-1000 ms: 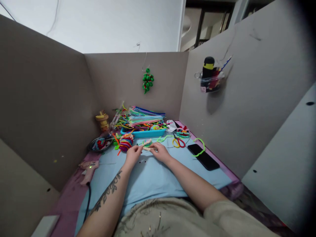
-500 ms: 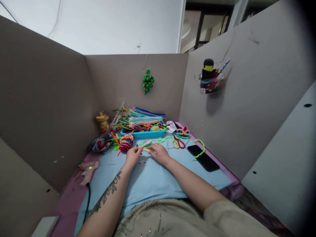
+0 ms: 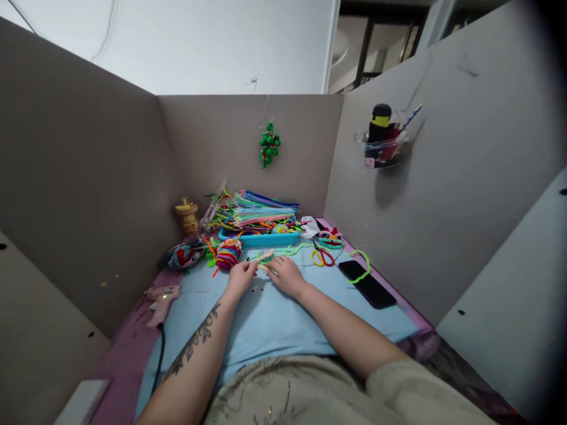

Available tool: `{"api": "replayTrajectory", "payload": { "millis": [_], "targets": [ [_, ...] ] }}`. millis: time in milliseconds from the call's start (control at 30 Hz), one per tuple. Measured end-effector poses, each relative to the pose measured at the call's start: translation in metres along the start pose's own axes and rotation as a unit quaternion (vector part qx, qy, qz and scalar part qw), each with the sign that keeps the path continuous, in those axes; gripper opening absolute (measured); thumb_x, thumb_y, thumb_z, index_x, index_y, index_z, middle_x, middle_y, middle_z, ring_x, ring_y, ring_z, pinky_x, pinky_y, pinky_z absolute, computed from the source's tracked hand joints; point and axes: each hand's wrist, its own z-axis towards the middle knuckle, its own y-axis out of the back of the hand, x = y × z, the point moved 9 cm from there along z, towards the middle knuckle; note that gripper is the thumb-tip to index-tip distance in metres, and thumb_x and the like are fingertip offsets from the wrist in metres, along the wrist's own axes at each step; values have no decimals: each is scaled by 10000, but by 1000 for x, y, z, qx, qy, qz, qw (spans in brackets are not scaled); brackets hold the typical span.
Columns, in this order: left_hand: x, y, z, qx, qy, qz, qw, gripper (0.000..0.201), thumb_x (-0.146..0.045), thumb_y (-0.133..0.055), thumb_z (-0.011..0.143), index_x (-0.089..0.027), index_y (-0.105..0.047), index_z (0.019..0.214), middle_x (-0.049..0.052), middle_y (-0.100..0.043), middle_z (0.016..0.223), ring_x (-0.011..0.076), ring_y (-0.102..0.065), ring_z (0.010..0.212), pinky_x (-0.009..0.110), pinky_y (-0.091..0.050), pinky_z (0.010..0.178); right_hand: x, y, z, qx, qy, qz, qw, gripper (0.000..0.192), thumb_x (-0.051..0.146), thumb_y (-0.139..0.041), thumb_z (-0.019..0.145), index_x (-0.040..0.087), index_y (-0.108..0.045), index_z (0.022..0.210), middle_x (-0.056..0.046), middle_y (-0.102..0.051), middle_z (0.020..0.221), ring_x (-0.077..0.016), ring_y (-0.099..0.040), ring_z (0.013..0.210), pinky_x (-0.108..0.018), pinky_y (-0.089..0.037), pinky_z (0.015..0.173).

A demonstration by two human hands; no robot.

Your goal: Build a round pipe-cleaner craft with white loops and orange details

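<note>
My left hand (image 3: 240, 276) and my right hand (image 3: 287, 274) rest on a light blue mat (image 3: 283, 319) and pinch a small pipe-cleaner piece (image 3: 264, 260) between them, cream with a green and pink coil. Just beyond my left hand lies a striped pipe-cleaner ball (image 3: 227, 255). A blue tray (image 3: 261, 238) heaped with coloured pipe cleaners stands behind the piece.
Grey cardboard walls close in three sides. A black phone (image 3: 367, 283) with a green pipe-cleaner loop lies right, red-and-yellow scissors (image 3: 322, 255) beside it. A pink glue gun (image 3: 160, 297) and a dark bowl (image 3: 182, 257) sit left. A green bead cluster (image 3: 269, 145) hangs on the back wall.
Both hands stay on the small piece with only slight finger shifts. The view has drifted a little to the left.
</note>
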Motion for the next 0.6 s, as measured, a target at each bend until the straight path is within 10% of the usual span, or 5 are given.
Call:
{"api": "replayTrajectory", "payload": {
  "millis": [600],
  "targets": [
    [7,2,1,-25,35,-59,997,393,-448,-386,797,-132,-618,825,64,-665,689,160,-579,547,260,-430,543,-25,-4,0,-40,-69,60,995,122,227,-482,825,180,-595,811,-60,-586,842,-194,-502,851,-313,-379,776]
  ]
}}
